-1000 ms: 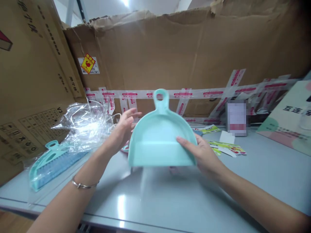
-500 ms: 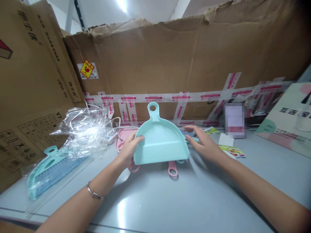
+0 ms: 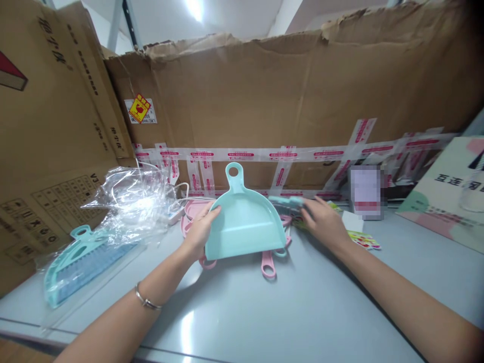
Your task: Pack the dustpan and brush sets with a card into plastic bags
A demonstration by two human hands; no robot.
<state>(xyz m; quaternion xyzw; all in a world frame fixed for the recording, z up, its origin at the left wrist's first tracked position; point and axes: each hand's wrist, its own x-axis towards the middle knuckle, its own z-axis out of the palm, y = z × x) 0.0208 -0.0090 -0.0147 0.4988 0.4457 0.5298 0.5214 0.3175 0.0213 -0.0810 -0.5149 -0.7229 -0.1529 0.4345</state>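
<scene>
My left hand (image 3: pixel 200 231) grips the left edge of a mint-green dustpan (image 3: pixel 245 222), its thumb on the inner face. The dustpan is raised above the table with its ringed handle up and its pan facing me. My right hand (image 3: pixel 323 222) is closed on a mint-green hand brush (image 3: pixel 285 201), just right of and behind the dustpan; the brush is partly hidden. Pink dustpans or brushes lie behind and below the mint dustpan, mostly covered by it. One pink handle (image 3: pixel 268 265) sticks out toward me.
At left, a mint dustpan-and-brush set (image 3: pixel 86 262) lies in clear plastic near crumpled clear bags (image 3: pixel 132 201). Large cardboard boxes (image 3: pixel 242 96) stand behind and left. Right are coloured cards (image 3: pixel 363 240), a blurred upright item (image 3: pixel 365 191) and a printed board (image 3: pixel 449 186).
My right hand has closed on the mint hand brush and lifted it slightly, moving it away from the dustpan's right edge. The dustpan has shifted slightly left and tilted.
</scene>
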